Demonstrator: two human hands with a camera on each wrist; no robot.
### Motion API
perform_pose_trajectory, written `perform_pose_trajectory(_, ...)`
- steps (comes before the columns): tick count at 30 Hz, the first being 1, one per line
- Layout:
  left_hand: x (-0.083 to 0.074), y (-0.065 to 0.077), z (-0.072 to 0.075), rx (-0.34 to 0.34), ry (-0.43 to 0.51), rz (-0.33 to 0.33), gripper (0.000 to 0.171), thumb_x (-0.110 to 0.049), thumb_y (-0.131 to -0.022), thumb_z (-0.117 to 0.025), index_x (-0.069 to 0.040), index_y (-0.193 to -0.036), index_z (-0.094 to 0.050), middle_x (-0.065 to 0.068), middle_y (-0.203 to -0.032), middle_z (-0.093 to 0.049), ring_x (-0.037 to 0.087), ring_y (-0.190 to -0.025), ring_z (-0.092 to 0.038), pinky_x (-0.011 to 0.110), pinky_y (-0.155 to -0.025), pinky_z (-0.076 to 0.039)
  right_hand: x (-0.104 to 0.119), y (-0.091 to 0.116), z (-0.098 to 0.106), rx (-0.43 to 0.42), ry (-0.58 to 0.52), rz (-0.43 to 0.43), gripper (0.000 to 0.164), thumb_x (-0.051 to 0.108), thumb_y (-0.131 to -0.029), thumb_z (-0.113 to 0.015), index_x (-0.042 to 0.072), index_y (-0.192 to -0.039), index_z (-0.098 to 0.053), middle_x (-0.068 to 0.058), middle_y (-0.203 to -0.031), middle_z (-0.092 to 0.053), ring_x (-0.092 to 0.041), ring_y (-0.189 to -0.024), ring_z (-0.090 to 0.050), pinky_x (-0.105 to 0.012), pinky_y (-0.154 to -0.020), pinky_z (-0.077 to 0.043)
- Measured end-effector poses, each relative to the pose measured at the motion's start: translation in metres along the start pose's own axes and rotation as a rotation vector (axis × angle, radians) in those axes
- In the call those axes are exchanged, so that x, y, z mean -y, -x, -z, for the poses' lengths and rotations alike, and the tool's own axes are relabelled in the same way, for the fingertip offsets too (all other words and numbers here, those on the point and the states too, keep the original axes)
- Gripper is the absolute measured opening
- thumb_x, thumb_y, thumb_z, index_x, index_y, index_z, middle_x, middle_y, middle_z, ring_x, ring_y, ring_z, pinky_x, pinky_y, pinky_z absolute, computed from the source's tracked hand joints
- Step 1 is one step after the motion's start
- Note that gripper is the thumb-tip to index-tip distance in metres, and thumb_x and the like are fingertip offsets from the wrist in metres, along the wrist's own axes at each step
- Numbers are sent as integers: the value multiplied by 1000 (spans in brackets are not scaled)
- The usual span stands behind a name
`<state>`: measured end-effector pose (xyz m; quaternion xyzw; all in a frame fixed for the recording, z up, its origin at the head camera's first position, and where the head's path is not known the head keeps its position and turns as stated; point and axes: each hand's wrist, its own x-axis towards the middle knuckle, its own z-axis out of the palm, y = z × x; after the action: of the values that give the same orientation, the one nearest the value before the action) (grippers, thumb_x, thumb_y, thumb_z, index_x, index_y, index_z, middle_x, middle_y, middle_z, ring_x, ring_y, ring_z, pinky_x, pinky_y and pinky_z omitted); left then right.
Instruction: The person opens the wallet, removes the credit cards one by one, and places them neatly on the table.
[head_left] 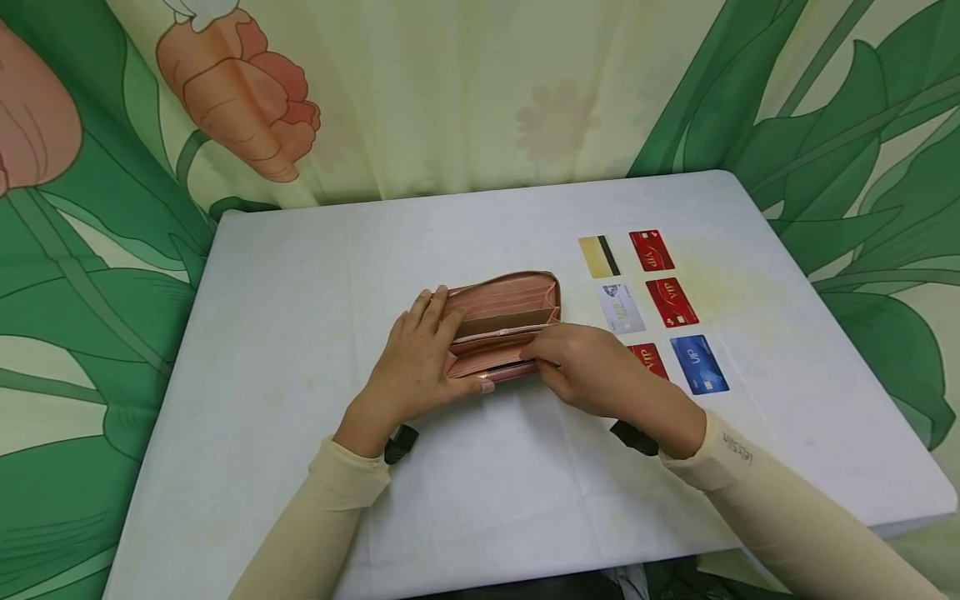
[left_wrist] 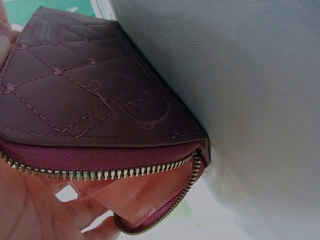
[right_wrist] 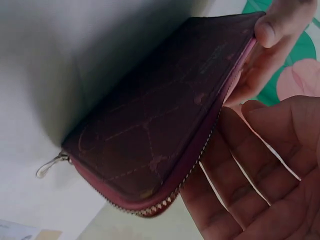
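Note:
A zip-around wallet (head_left: 521,304) stands unzipped on the table, its pink inner compartments facing up. Dark quilted stitching covers its outside (left_wrist: 75,75). My left hand (head_left: 412,358) grips the wallet's left end, thumb on the near outer side and fingers over the far part. At the right end, my right hand (head_left: 592,367) has its fingertips in the opening of the near compartment. In the right wrist view the right hand's fingers (right_wrist: 260,170) look fairly straight, and their tips are hidden behind the wallet. Whether they touch anything inside is hidden.
Right of the wallet, several cards lie in two columns: a gold card (head_left: 596,257), a white card (head_left: 621,308), red cards (head_left: 671,302) and a blue card (head_left: 700,365). My right hand partly covers one red card (head_left: 651,358). A patterned curtain (head_left: 465,100) hangs behind the white table (head_left: 285,333).

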<state>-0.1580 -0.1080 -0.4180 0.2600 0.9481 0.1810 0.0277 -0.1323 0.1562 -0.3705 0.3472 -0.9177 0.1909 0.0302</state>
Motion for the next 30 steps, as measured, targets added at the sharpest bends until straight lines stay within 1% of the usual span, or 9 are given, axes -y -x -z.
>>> perform_pose_trajectory(2, 0, 0, 0, -3, 1, 1, 107, -73, -83, -73, -7, -159, -38, 21, -172, -15, 39, -159, -11, 65, -121, -24, 1, -3, -3, 16, -5, 9, 18, -2, -90, -69, 7, -102, -80, -2, -97, -77, -17, -85, -69, -35, -77, -60)
perform_pose_trajectory(5, 0, 0, 0, -7, 0, 0, 107, -75, -83, -72, -7, -159, -38, 21, -172, -16, 40, -159, -11, 65, -121, -24, 3, -7, -6, 45, -2, 0, 20, -3, -90, -67, 9, -100, -81, -1, -95, -76, -16, -83, -68, -35, -76, -59)
perform_pose_trajectory(9, 0, 0, 0, -11, 1, -2, 107, -75, -82, -72, -8, -158, -39, 21, -172, -16, 40, -159, -12, 65, -121, -25, 5, -10, -9, 88, 10, 6, 21, -4, -90, -68, 11, -98, -81, 0, -95, -75, -16, -87, -68, -35, -77, -59)
perform_pose_trajectory(14, 1, 1, -1, -9, 8, 0, 106, -75, -83, -71, -8, -159, -38, 21, -172, -15, 39, -160, -11, 64, -121, -24, 8, -13, -10, 86, 33, 73, 17, -3, -89, -74, 11, -95, -81, 1, -97, -74, -18, -92, -69, -36, -78, -60)
perform_pose_trajectory(18, 1, 1, -1, -7, 12, 2, 107, -77, -83, -70, -8, -159, -37, 21, -173, -14, 39, -160, -10, 64, -122, -23, 9, -14, -11, 96, 56, 76, 18, -2, -89, -74, 11, -97, -81, 1, -98, -74, -17, -91, -69, -36, -79, -60)
perform_pose_trajectory(21, 1, 1, -1, -5, 13, 1, 107, -77, -83, -70, -8, -160, -37, 21, -173, -13, 39, -160, -10, 65, -122, -23, 9, -16, -13, 110, 86, 68, 18, -2, -89, -74, 11, -98, -82, 0, -99, -75, -18, -92, -70, -36, -81, -60)
perform_pose_trajectory(24, 1, 1, -1, -6, 10, -2, 108, -77, -83, -70, -8, -159, -37, 21, -173, -14, 40, -160, -10, 65, -122, -23, 9, -17, -15, 120, 129, 71, 18, -3, -88, -76, 12, -97, -82, 0, -95, -75, -17, -89, -70, -36, -79, -60)
perform_pose_trajectory(30, 2, 1, -2, -20, 10, -9, 108, -78, -81, -71, -8, -158, -39, 22, -172, -16, 41, -159, -12, 64, -122, -24, 9, -22, -15, 155, 250, 122, 16, -1, -86, -80, 15, -90, -81, 2, -87, -74, -15, -81, -69, -33, -71, -60)
